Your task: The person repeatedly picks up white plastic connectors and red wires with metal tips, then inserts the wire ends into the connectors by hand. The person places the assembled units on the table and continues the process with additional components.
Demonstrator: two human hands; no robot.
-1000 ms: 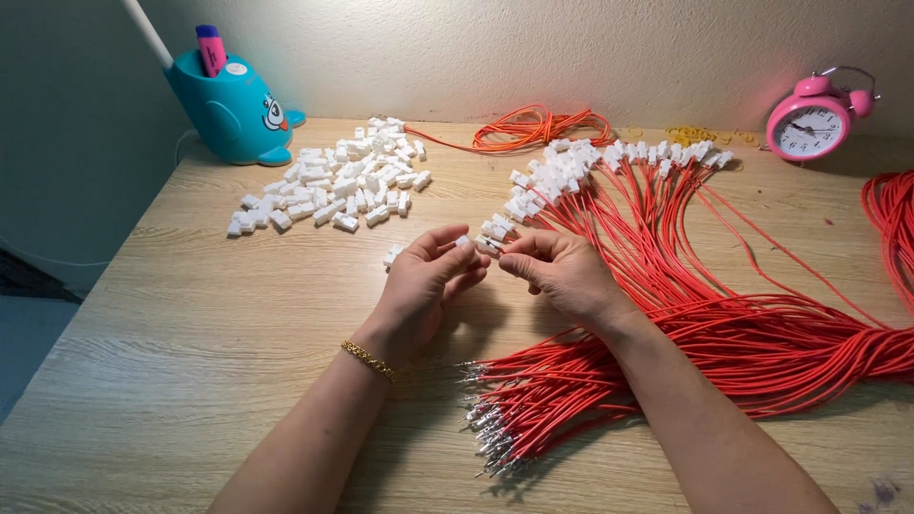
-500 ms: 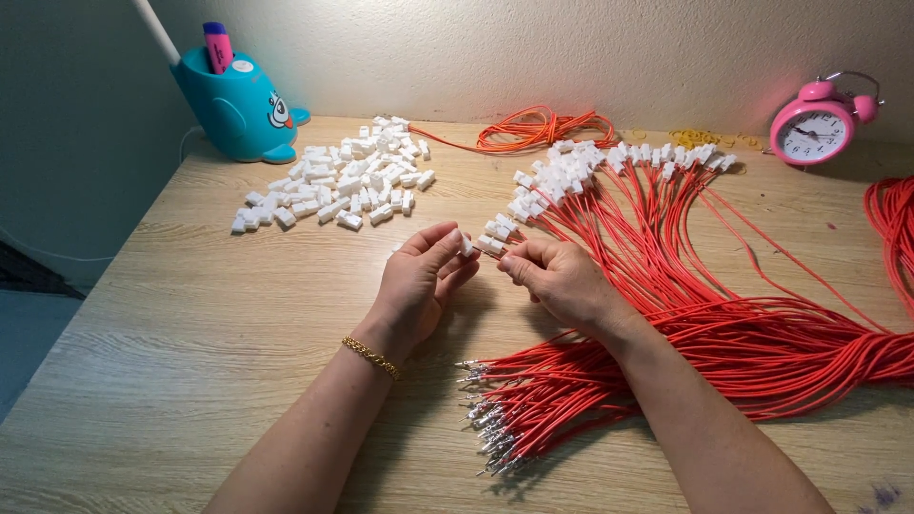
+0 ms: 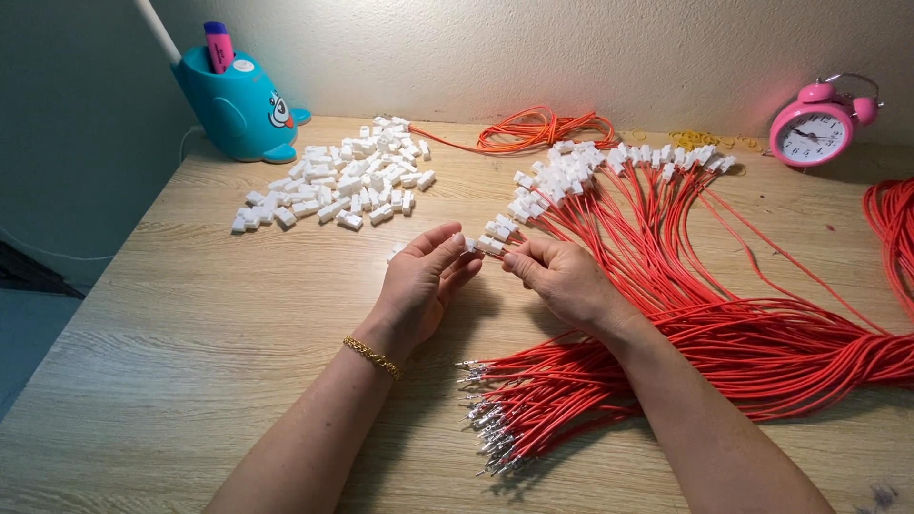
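My left hand [image 3: 424, 282] pinches a small white plastic connector [image 3: 468, 245] between thumb and fingers. Facing it, my right hand [image 3: 560, 276] holds the end of a red wire [image 3: 522, 249], and the two hands meet at the fingertips over the wooden table [image 3: 190, 362]. A large bundle of red wires [image 3: 724, 324] fans out under and behind my right hand. Its far ends carry white connectors [image 3: 571, 171]; its near ends show bare metal terminals [image 3: 490, 424]. A pile of loose white connectors [image 3: 343, 186] lies to the far left.
A blue whale-shaped pen holder [image 3: 238, 109] stands at the back left. A coil of orange wire [image 3: 543, 128] lies by the wall, a pink alarm clock [image 3: 814, 128] at the back right. More red wires [image 3: 890, 228] hang at the right edge.
Both hands stay together at the same spot, with only small finger movement on the connector and wire end. The view has shifted slightly.
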